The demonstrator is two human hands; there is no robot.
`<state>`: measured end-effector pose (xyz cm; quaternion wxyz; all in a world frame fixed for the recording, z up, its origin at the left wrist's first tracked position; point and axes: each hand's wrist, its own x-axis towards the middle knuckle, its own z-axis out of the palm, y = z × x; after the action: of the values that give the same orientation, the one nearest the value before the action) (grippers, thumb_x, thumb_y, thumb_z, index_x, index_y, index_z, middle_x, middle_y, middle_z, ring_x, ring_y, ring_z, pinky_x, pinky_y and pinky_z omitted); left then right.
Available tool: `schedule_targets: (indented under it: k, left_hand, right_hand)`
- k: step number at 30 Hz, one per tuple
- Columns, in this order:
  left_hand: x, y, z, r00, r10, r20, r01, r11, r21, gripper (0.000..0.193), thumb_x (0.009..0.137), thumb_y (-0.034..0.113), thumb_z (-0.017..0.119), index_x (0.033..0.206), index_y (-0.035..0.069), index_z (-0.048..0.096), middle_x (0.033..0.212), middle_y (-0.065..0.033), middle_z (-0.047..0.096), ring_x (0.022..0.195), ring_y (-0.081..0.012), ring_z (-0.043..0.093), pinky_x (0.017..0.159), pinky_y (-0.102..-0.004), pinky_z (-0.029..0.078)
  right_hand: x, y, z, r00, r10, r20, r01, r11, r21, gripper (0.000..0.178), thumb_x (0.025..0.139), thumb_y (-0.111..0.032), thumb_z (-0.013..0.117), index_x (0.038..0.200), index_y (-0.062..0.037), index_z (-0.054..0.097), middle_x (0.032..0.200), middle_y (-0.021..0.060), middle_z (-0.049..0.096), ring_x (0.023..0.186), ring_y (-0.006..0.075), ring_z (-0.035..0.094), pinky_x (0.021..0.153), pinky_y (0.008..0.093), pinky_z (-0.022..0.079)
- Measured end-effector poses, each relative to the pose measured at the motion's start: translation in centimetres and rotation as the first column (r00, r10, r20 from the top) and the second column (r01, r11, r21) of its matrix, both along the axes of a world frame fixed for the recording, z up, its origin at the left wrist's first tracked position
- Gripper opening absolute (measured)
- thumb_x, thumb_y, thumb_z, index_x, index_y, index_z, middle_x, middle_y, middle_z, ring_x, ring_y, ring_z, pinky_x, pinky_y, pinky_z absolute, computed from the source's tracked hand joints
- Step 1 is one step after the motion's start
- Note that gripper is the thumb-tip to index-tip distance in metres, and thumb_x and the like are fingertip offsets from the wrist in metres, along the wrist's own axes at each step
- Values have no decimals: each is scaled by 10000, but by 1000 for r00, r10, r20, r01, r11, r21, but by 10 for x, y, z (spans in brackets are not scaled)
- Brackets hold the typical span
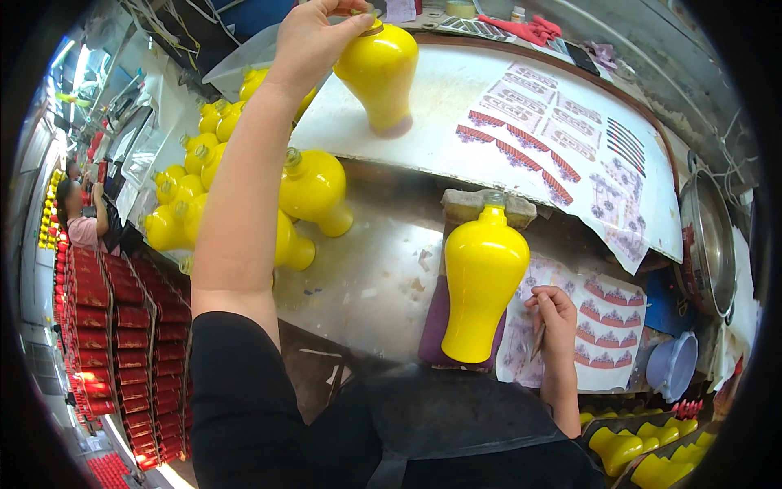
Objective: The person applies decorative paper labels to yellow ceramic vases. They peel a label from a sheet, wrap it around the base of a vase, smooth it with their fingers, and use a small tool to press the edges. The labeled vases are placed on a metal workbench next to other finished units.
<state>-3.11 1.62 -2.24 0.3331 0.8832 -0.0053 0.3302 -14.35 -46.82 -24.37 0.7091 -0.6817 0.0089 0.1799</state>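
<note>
My left hand [322, 33] reaches far forward and pinches the neck of a glossy yellow vase [379, 69], which stands upright on the white tabletop [440, 98]. A second yellow vase [482, 281] lies closer to me, its glass neck resting in a notched, padded block [517, 210] and its body over a purple cloth [434, 322]. Just right of this vase, my right hand [556, 318] has its fingers closed on a thin, flat, blade-like piece [538, 341]. That hand touches neither vase.
Several yellow vases [314, 186] crowd the left side beside my left arm. Printed decal sheets [529, 122] cover the table's right part, and another sheet [607, 326] lies lower right. A metal pan [709, 240] and a pale blue tub [672, 364] stand right. Another person [83, 224] is far left.
</note>
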Motion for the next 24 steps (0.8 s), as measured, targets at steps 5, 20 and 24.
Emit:
schedule_targets:
  k: [5, 20, 24]
  left_hand:
    - [0, 5, -3, 998, -55, -21, 53, 997, -60, 254, 981, 262, 734, 1170, 92, 726, 1111, -60, 738, 1047, -170, 725, 949, -277, 563]
    - [-3, -7, -4, 1000, -3, -4, 2, 993, -121, 261, 959, 257, 768, 1163, 98, 733, 1145, -84, 731, 1096, -198, 699, 1000, -299, 544]
    - [-4, -10, -1, 996, -89, 9, 90, 986, -141, 242, 978, 245, 741, 1170, 97, 738, 1138, -91, 741, 1107, -208, 697, 1028, -301, 528]
  right_hand:
    - [-1, -1, 0, 1000, -4, -13, 4, 1000, 3, 171, 1050, -114, 574, 1087, -11, 706, 885, 63, 735, 514, 14, 478, 498, 160, 366]
    - [-6, 1, 8, 1000, 11, -10, -11, 1000, -6, 173, 1045, -133, 591, 1095, -8, 699, 888, 56, 727, 540, 16, 485, 518, 161, 373]
    - [-10, 0, 12, 1000, -2, 2, 2, 998, -67, 187, 1041, -158, 606, 1095, -7, 701, 894, 49, 729, 560, 23, 495, 527, 172, 378]
